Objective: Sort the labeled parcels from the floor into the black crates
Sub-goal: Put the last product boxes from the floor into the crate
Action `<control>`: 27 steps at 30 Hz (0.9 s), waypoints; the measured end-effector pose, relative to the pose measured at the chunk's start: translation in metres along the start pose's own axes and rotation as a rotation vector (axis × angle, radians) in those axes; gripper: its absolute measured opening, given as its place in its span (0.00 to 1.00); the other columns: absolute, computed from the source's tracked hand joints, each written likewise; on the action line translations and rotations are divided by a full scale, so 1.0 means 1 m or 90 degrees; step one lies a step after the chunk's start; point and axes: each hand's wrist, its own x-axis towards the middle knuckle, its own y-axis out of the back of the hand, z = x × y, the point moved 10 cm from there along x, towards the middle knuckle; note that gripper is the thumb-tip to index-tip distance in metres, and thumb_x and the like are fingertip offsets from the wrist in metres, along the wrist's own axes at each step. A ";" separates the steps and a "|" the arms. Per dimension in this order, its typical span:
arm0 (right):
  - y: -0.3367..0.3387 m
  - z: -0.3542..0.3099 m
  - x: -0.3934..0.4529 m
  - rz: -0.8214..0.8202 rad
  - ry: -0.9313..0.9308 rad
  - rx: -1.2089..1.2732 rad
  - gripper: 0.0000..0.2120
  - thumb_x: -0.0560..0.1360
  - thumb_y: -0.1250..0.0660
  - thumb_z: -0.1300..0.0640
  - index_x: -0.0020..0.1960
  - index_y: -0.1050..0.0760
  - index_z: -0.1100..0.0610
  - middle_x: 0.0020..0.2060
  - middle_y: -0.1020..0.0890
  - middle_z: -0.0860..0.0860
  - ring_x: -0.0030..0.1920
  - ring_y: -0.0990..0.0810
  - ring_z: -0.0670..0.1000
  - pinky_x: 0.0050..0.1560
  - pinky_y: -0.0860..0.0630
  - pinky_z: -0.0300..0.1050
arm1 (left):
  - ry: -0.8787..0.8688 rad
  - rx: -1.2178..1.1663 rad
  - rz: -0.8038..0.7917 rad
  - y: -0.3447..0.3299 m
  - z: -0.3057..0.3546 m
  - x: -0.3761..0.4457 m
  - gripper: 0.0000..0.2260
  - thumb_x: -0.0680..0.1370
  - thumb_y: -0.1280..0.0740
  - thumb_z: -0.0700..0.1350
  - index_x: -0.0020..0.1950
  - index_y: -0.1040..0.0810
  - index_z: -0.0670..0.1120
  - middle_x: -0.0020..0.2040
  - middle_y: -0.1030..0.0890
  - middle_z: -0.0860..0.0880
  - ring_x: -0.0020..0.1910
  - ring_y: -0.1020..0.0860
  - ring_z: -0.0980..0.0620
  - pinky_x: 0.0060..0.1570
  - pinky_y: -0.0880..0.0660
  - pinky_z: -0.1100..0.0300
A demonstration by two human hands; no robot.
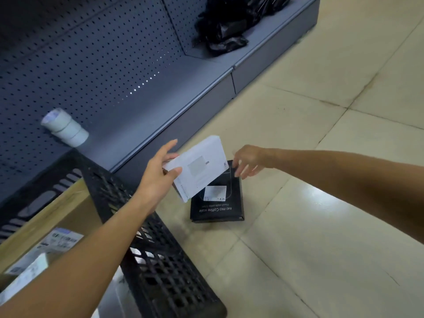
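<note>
We see the left hand (158, 177) holding a flat white rectangular parcel (198, 167) in the air, its thumb pressed on the near face at the parcel's left edge and its fingers reaching up behind that same edge, so the parcel juts out to the right of the hand, tilted, above the floor. A pale grey square is printed on its face, and a line of small print runs along one side, too small for us to read. The right hand (249, 162) hangs just beside the parcel's right edge with its fingers spread and loosely bent, holding nothing; we cannot tell whether its fingertips touch the box below. That flat black cardboard box (218, 208) lies on the cream tiled floor (321, 203), partly hidden under the raised parcel, and carries a small white sticker label (215, 193); upside down to us, white lettering on its lid reads "R40 PRO Coffee scale". At the lower left stands a black plastic lattice crate (160, 260), and inside it we make out a brown cardboard carton (57, 212) bearing a white shipping label with blurred print, and a smaller white box (25, 278) against it. Behind, on the low grey metal shelf (160, 104) with its perforated back panel, a stack of white tape rolls (65, 127) lies near the left, and a heap of crumpled black plastic bags (229, 26) sits well apart at the far end.
</note>
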 end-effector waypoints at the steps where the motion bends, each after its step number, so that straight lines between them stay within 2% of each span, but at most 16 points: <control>1: -0.004 -0.005 -0.003 -0.036 -0.003 0.141 0.27 0.82 0.51 0.39 0.62 0.29 0.61 0.50 0.16 0.60 0.45 0.16 0.57 0.44 0.21 0.43 | -0.017 -0.003 0.004 0.003 0.005 -0.004 0.29 0.79 0.34 0.33 0.74 0.32 0.59 0.62 0.22 0.51 0.60 0.23 0.52 0.56 0.29 0.64; 3: -0.017 -0.013 -0.009 -0.104 -0.016 0.277 0.36 0.77 0.54 0.29 0.66 0.35 0.59 0.56 0.18 0.63 0.45 0.15 0.59 0.44 0.19 0.45 | -0.044 -0.023 0.004 0.006 0.014 -0.013 0.30 0.77 0.32 0.31 0.72 0.29 0.58 0.61 0.21 0.50 0.61 0.23 0.53 0.60 0.26 0.60; 5: -0.030 -0.021 -0.012 -0.147 -0.036 0.392 0.39 0.74 0.49 0.26 0.69 0.37 0.57 0.58 0.20 0.65 0.46 0.15 0.62 0.43 0.17 0.48 | -0.057 -0.070 -0.001 0.007 0.022 -0.022 0.31 0.73 0.29 0.27 0.68 0.25 0.55 0.60 0.19 0.49 0.61 0.22 0.53 0.63 0.25 0.54; 7: -0.036 -0.031 -0.011 -0.166 -0.031 0.479 0.36 0.74 0.42 0.29 0.66 0.32 0.58 0.56 0.20 0.63 0.45 0.15 0.62 0.41 0.16 0.48 | -0.056 -0.102 -0.008 0.013 0.025 -0.029 0.31 0.68 0.30 0.23 0.64 0.22 0.52 0.57 0.16 0.50 0.61 0.21 0.53 0.63 0.25 0.50; 9: -0.039 -0.043 -0.013 -0.180 0.002 0.498 0.27 0.76 0.36 0.37 0.58 0.26 0.60 0.52 0.20 0.60 0.44 0.15 0.58 0.40 0.17 0.43 | -0.064 -0.087 -0.016 0.021 0.026 -0.033 0.33 0.65 0.33 0.21 0.62 0.21 0.51 0.55 0.16 0.51 0.60 0.21 0.52 0.61 0.25 0.47; 11: -0.037 -0.057 -0.013 -0.155 0.069 0.467 0.14 0.78 0.34 0.47 0.55 0.24 0.57 0.50 0.20 0.55 0.45 0.17 0.51 0.42 0.18 0.40 | -0.081 -0.030 -0.005 0.029 0.029 -0.037 0.36 0.65 0.34 0.21 0.64 0.22 0.54 0.58 0.19 0.49 0.62 0.23 0.52 0.56 0.23 0.55; 13: -0.034 -0.077 -0.015 -0.116 0.157 0.428 0.08 0.79 0.35 0.51 0.56 0.24 0.52 0.49 0.19 0.50 0.46 0.18 0.48 0.46 0.19 0.39 | -0.068 0.016 0.036 0.042 0.027 -0.041 0.39 0.67 0.35 0.21 0.69 0.28 0.57 0.65 0.29 0.48 0.65 0.28 0.51 0.49 0.25 0.71; 14: -0.032 -0.086 -0.017 -0.103 0.191 0.434 0.07 0.79 0.35 0.51 0.56 0.25 0.51 0.48 0.18 0.49 0.46 0.19 0.48 0.48 0.19 0.40 | -0.055 0.009 0.057 0.049 0.024 -0.043 0.40 0.69 0.35 0.23 0.72 0.32 0.58 0.68 0.34 0.48 0.66 0.30 0.52 0.50 0.27 0.74; 15: -0.032 -0.094 -0.021 -0.095 0.217 0.451 0.06 0.79 0.34 0.53 0.56 0.26 0.51 0.47 0.17 0.48 0.46 0.18 0.48 0.49 0.20 0.41 | -0.041 -0.017 0.075 0.055 0.020 -0.044 0.40 0.71 0.35 0.25 0.75 0.36 0.60 0.71 0.37 0.49 0.68 0.33 0.53 0.55 0.28 0.72; 17: -0.033 -0.106 -0.026 -0.090 0.253 0.480 0.08 0.79 0.34 0.55 0.57 0.27 0.51 0.48 0.16 0.48 0.47 0.17 0.49 0.52 0.20 0.44 | 0.003 -0.108 0.096 0.063 0.009 -0.045 0.42 0.74 0.32 0.31 0.78 0.45 0.63 0.78 0.43 0.51 0.74 0.38 0.52 0.69 0.32 0.57; 18: -0.035 -0.112 -0.028 -0.098 0.266 0.488 0.08 0.79 0.34 0.57 0.58 0.26 0.51 0.49 0.16 0.49 0.48 0.17 0.50 0.53 0.20 0.45 | 0.036 -0.155 0.102 0.066 0.001 -0.044 0.44 0.75 0.30 0.35 0.79 0.49 0.64 0.80 0.46 0.53 0.76 0.40 0.51 0.73 0.36 0.50; 20: -0.043 -0.121 -0.030 -0.111 0.284 0.488 0.08 0.79 0.34 0.60 0.57 0.25 0.53 0.48 0.15 0.49 0.49 0.16 0.50 0.55 0.20 0.46 | 0.098 -0.226 0.115 0.070 -0.012 -0.044 0.46 0.75 0.27 0.41 0.79 0.55 0.65 0.81 0.48 0.53 0.77 0.41 0.50 0.75 0.41 0.44; 22: -0.049 -0.126 -0.028 -0.116 0.288 0.487 0.10 0.78 0.33 0.62 0.58 0.24 0.54 0.48 0.15 0.50 0.50 0.17 0.51 0.56 0.20 0.47 | 0.123 -0.285 0.143 0.076 -0.018 -0.046 0.47 0.75 0.25 0.47 0.80 0.57 0.63 0.80 0.43 0.51 0.76 0.38 0.51 0.75 0.40 0.44; 23: -0.051 -0.129 -0.028 -0.116 0.291 0.494 0.13 0.77 0.32 0.62 0.61 0.25 0.55 0.51 0.15 0.51 0.52 0.17 0.52 0.55 0.19 0.48 | 0.126 -0.307 0.161 0.080 -0.019 -0.046 0.48 0.74 0.25 0.50 0.80 0.57 0.62 0.77 0.37 0.52 0.75 0.36 0.53 0.75 0.40 0.45; 25: -0.052 -0.133 -0.028 -0.118 0.293 0.530 0.21 0.76 0.31 0.63 0.67 0.29 0.56 0.55 0.17 0.53 0.53 0.16 0.54 0.52 0.18 0.48 | 0.128 -0.341 0.180 0.086 -0.020 -0.048 0.45 0.76 0.27 0.51 0.81 0.57 0.58 0.67 0.25 0.56 0.71 0.31 0.54 0.74 0.38 0.47; 27: -0.059 -0.139 -0.031 -0.141 0.299 0.569 0.22 0.75 0.31 0.65 0.67 0.29 0.57 0.55 0.17 0.54 0.51 0.16 0.53 0.49 0.18 0.48 | 0.150 -0.380 0.173 0.088 -0.020 -0.050 0.38 0.79 0.30 0.51 0.81 0.51 0.54 0.67 0.25 0.54 0.71 0.30 0.50 0.71 0.33 0.50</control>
